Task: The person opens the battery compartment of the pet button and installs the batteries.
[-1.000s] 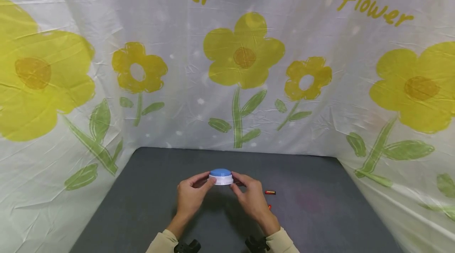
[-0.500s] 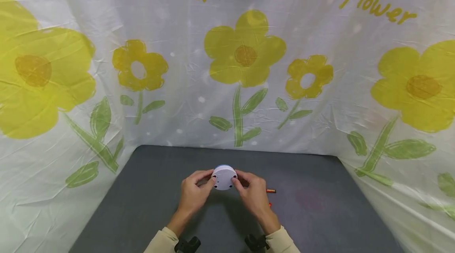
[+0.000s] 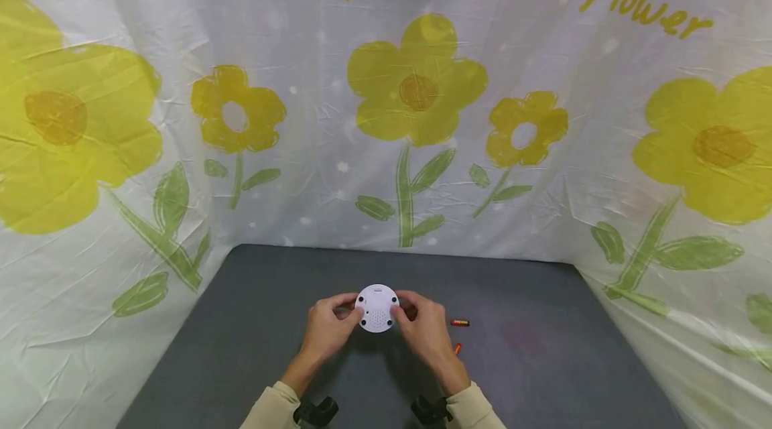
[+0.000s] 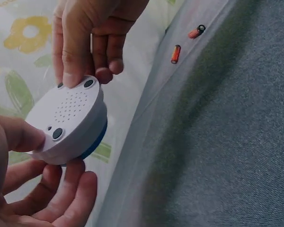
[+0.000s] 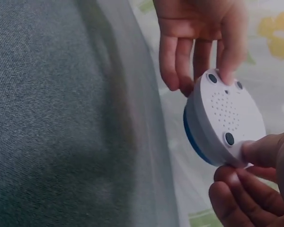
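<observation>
Between both hands a round white push button [image 3: 377,309] with a blue top is held up over the table. Its flat underside faces the head camera, showing dark round feet and a patch of small speaker holes. My left hand [image 3: 326,330] pinches the left edge, thumb on the underside and fingers behind. On the opposite edge my right hand [image 3: 425,331] grips it the same way. The blue cap [image 5: 194,137] shows along the far side in the right wrist view. To the right of my right hand lie two small batteries, one black and orange [image 3: 460,323], the other orange [image 3: 457,349].
The dark grey table [image 3: 531,375] spreads out under the hands. A white cloth [image 3: 301,147] printed with yellow flowers hangs around its back and sides. Dark straps with camera mounts [image 3: 318,411] sit on both wrists.
Both hands have tilted the push button: its blue top faced up a second ago, and now its white underside faces the head camera. The batteries have stayed put.
</observation>
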{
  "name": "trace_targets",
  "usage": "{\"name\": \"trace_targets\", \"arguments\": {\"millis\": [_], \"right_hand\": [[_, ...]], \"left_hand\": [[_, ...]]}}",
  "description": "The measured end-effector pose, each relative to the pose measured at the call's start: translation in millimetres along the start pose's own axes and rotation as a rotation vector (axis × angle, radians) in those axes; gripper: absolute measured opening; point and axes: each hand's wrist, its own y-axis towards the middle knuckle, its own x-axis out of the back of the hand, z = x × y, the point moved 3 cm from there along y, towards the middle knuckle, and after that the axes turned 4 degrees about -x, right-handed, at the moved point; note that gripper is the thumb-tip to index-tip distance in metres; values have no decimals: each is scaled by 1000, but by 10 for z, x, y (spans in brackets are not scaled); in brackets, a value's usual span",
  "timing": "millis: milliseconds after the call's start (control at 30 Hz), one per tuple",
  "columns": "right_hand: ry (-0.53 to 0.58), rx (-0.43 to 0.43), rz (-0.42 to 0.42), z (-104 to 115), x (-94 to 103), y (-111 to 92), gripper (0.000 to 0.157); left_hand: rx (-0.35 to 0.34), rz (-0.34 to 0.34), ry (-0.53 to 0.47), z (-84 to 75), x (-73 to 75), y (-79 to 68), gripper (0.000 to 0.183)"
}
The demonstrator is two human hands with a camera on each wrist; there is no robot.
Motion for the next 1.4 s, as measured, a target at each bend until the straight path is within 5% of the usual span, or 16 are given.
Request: {"name": "trace_targets", "arguments": {"millis": [433, 1133, 1233, 1400], "right_hand": [[-86, -63, 104, -213, -228, -84, 21], [-127, -122, 97, -257, -303, -136, 19], [-163, -70, 57, -241, -311, -142, 18], [-277, 131, -17, -110, -303, -94, 24]], "left_hand": [[279, 110, -70, 336, -84, -50, 29], [411, 150, -166, 446, -116, -24, 30], [422, 144, -157, 438, -124, -33, 30], [440, 138, -140, 440, -126, -40, 29]]}}
